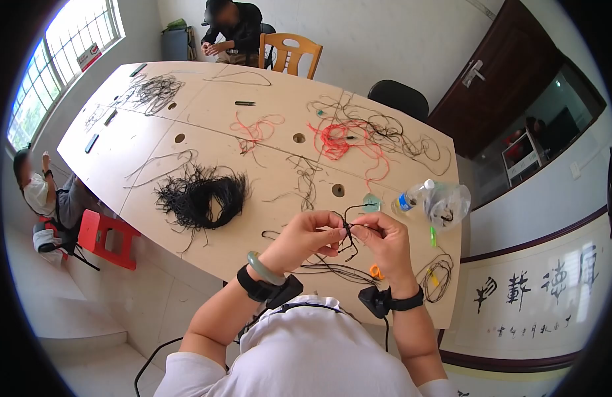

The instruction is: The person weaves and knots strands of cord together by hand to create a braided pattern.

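Note:
My left hand (314,233) pinches a black cord (348,228) with thumb and fingertips, above the near part of the table. My right hand (384,237) grips the same cord just to the right, fingers closed. Between the fingertips the cord forms a small knot, with loose ends sticking up and hanging down. Below the hands, more black cords (339,268) lie on the table beside an orange ring-shaped item (377,272). A small greenish piece (371,202) lies just beyond my right hand.
The pale table (273,172) bears a black cord bundle (203,198), red cord (336,140), a water bottle (413,196) and a clear plastic container (448,205). One person (234,30) sits at the far side, another (44,188) at the left by a red stool (109,239).

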`<control>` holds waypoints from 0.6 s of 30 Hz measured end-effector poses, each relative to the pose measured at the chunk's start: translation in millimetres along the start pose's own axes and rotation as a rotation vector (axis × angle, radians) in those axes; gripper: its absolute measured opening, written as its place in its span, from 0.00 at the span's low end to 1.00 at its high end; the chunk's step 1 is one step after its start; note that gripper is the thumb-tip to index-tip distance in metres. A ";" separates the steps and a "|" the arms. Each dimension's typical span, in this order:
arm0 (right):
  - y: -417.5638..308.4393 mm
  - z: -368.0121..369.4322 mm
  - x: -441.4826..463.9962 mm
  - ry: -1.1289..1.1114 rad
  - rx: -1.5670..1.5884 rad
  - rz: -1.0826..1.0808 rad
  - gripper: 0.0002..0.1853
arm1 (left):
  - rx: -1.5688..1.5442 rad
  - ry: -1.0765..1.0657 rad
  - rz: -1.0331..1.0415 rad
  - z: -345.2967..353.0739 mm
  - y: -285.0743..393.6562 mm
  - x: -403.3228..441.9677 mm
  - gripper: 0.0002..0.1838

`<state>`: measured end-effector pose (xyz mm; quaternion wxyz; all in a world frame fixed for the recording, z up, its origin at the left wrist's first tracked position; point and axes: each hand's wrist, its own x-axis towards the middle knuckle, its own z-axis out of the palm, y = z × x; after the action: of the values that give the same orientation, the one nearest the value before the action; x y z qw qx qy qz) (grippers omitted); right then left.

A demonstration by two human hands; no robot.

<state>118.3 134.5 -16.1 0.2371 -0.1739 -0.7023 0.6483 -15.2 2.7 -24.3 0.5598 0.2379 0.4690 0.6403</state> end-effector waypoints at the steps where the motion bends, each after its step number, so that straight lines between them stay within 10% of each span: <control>1: -1.3 0.6 -0.7 0.026 -0.016 0.048 0.07 | 0.001 0.023 0.020 1.1 0.5 0.0 0.07; 12: -0.3 2.8 0.0 0.070 -0.243 0.067 0.08 | 0.073 0.010 0.095 -1.7 -3.4 0.8 0.07; 18: 6.6 -5.7 1.4 -0.028 0.398 0.405 0.06 | 0.020 0.072 0.210 7.7 -13.3 2.4 0.04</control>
<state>119.9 140.6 -22.2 0.1223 -0.2517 -0.5152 0.8101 -2.9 6.7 -32.8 0.4701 0.2683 0.4674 0.6990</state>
